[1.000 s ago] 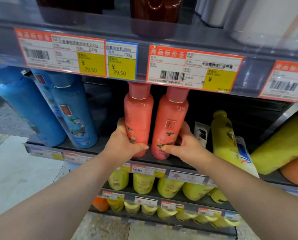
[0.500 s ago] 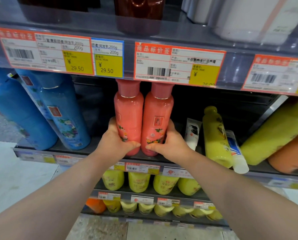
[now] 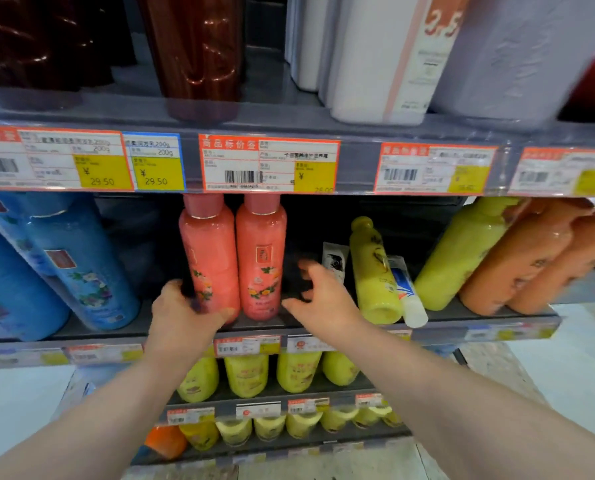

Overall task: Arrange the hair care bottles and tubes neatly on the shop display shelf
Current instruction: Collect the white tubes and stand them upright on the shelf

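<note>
Left pink bottle (image 3: pixel 209 258) and right pink bottle (image 3: pixel 261 261) upright, side by side and touching, on the middle shelf (image 3: pixel 143 322).
The left hand (image 3: pixel 182 317) grasps the left pink bottle's base, thumb across its near face. The right hand (image 3: pixel 323 299), blurred, is released, fingers spread just right of the right pink bottle. Farther right stand a yellow bottle (image 3: pixel 372 271) and a white tube (image 3: pixel 405 292), cap down.

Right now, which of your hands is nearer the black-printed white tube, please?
Right. The right hand hovers just left of the white tube; the left hand grips the left pink bottle, farther left.
</note>
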A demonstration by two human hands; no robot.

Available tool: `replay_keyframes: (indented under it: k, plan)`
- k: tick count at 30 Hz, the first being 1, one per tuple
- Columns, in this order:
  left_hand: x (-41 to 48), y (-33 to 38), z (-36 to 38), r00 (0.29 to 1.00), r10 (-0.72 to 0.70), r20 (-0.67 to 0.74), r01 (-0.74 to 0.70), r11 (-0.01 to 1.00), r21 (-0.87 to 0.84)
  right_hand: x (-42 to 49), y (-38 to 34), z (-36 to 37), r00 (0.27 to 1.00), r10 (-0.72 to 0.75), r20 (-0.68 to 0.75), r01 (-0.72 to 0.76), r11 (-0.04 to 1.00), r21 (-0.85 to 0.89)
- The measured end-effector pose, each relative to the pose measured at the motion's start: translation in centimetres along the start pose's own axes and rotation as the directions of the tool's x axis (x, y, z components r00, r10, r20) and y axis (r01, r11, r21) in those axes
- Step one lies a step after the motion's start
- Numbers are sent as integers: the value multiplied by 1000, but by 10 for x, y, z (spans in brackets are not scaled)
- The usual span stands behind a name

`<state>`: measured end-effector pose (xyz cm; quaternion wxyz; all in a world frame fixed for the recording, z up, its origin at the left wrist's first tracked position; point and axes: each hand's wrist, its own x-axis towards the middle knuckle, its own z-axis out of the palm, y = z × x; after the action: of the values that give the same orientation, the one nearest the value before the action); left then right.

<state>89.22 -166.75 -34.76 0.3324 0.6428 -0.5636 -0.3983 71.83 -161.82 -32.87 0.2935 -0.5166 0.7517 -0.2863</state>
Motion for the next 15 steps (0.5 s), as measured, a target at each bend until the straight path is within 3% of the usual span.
replay_keyframes:
  k: [2, 5, 10, 15]
  plan:
    - [-21, 0, -1, 993, 46, -109, -42, 998, 43, -18, 7, -19, 999, -9, -33, 6, 997, -78]
    - [-50, 7, 9, 993, 103, 60, -107, 992, 60, -37, 20, -47, 997, 15, -76, -25, 991, -129]
    - [-65, 44, 47, 914, 256, 317, -283, 958, 42, -42, 33, -84, 987, 82, -138, -104, 981, -164]
    - [-57, 61, 82, 892, 308, 330, -354, 931, 87, -20, 49, -96, 984, 112, -140, -141, 966, -218]
